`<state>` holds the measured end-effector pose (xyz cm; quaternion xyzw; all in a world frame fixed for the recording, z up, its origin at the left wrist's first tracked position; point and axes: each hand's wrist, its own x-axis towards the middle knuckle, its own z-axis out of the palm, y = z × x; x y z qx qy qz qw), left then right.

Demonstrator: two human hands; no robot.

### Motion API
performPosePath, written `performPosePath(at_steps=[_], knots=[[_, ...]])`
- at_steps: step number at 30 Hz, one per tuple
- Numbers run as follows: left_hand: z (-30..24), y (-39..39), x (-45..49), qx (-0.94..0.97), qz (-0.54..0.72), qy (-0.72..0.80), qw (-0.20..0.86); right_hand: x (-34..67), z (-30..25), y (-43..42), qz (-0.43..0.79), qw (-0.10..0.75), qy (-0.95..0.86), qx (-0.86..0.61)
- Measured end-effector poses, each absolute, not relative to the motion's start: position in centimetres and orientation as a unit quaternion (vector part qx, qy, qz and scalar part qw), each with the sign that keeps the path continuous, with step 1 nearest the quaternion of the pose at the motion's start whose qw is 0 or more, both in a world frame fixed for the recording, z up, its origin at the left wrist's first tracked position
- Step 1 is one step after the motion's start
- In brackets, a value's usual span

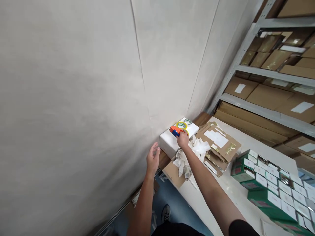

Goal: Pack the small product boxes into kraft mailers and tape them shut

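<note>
Nearest me, left hand [153, 159] is just hanging there, nothing in it, fingers loosely parted beside the white box [168, 145]. Right hand [182, 141] is wrapped round the orange-and-blue tape dispenser [175, 130], which pokes out past the fingers, over the box. Can't tell if they touch. Yellow tape roll [181, 123] sits just beyond.

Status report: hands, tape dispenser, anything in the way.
Right hand gripping orange tape dispenser. Left hand empty. Dispenser at white box. Crumpled wrapping nearby, not visibly blocking.
</note>
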<state>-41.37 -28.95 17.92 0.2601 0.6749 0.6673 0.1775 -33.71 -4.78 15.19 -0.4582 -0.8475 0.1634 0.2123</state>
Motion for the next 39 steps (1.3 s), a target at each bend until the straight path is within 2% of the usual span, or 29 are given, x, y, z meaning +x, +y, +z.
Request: performPosePath(at_steps=[5, 10, 13, 17, 23, 32, 39], knots=[[17.7, -29.5, -42.3, 0.248, 0.671, 0.678, 0.17, -36.4, 12.9, -4.2, 0.132, 0.127, -0.869, -0.46], [18.0, -29.5, -42.8, 0.25, 0.657, 0.688, 0.181, -36.1, 11.7, -4.9, 0.138, 0.12, -0.866, -0.465], [17.9, -28.3, -42.8, 0.257, 0.657, 0.684, 0.187, -35.6, 12.5, -5.6, 0.176, 0.173, -0.85, -0.465], [17.7, -25.4, -41.9, 0.287, 0.66, 0.664, 0.206, -33.6, 14.1, -6.6, 0.229, 0.299, -0.824, -0.424], [18.6, -20.2, -37.9, 0.347, 0.646, 0.627, 0.262, -26.3, 15.6, -8.5, 0.276, 0.434, -0.747, -0.421], [18.2, -12.4, -26.3, 0.448, 0.588, 0.549, 0.392, -10.0, 15.2, -11.3, 0.271, 0.501, -0.605, -0.556], [16.8, -10.5, -14.8, 0.503, 0.532, 0.489, 0.474, 3.0, 13.5, -15.3, 0.241, 0.528, -0.483, -0.655]])
